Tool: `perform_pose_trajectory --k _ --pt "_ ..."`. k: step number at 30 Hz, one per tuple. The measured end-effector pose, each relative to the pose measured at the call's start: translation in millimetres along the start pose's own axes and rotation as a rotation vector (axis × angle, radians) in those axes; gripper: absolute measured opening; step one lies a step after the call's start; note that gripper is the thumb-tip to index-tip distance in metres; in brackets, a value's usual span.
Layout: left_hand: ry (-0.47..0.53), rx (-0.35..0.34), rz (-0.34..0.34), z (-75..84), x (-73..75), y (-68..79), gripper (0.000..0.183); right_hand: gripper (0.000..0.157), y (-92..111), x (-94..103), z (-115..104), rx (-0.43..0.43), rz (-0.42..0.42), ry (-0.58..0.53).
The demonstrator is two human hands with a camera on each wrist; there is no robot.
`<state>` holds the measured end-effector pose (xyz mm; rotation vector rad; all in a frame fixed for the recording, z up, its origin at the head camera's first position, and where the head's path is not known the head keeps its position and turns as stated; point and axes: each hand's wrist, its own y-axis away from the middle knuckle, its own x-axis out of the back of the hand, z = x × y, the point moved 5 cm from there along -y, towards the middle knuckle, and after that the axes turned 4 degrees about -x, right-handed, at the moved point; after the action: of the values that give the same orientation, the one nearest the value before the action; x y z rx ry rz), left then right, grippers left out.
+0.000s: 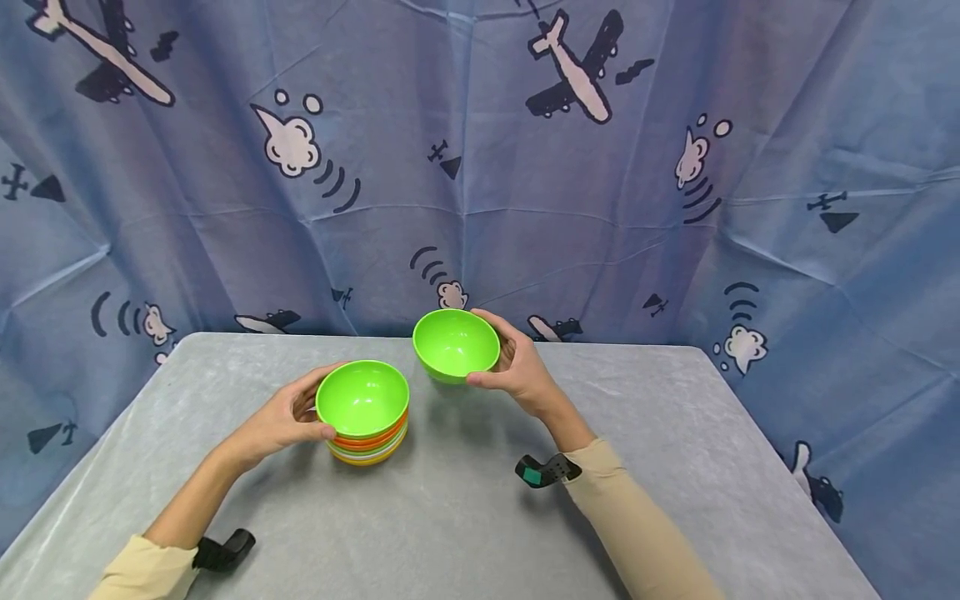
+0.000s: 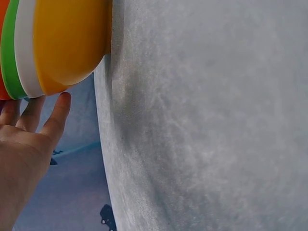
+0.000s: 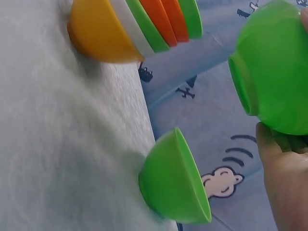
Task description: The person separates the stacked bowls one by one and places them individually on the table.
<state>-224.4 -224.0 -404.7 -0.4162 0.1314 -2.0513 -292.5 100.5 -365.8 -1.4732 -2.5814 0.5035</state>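
My left hand [image 1: 296,410] grips the side of a stack of bowls [image 1: 367,448], thumb at the front and fingers behind. A green bowl [image 1: 363,400] tops the stack; orange, green and white ones lie below, with a yellow bowl [image 2: 72,41] at the bottom on the table. To the right, my right hand [image 1: 521,367] holds another green bowl [image 3: 276,72] by its side, raised above the table with its mouth tipped toward the head camera. A further green bowl [image 3: 168,180] stands upright on the table in the right wrist view; I cannot make it out in the head view.
A grey cloth-covered table [image 1: 465,517] spreads under both hands. Behind it and along its sides hangs a blue curtain [image 1: 495,167] printed with planes and clouds. Each forearm wears a dark wrist band [image 1: 547,471].
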Motion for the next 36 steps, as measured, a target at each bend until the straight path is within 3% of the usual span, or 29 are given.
perform_pose_trajectory --k 20,36 --pt "0.005 -0.007 -0.012 0.1 1.0 -0.1 0.079 0.096 23 68.2 -1 -0.093 0.139 0.151" --pt "0.001 0.009 -0.008 0.4 1.8 0.4 0.08 0.092 42 127.2 20 -0.241 0.237 0.243"
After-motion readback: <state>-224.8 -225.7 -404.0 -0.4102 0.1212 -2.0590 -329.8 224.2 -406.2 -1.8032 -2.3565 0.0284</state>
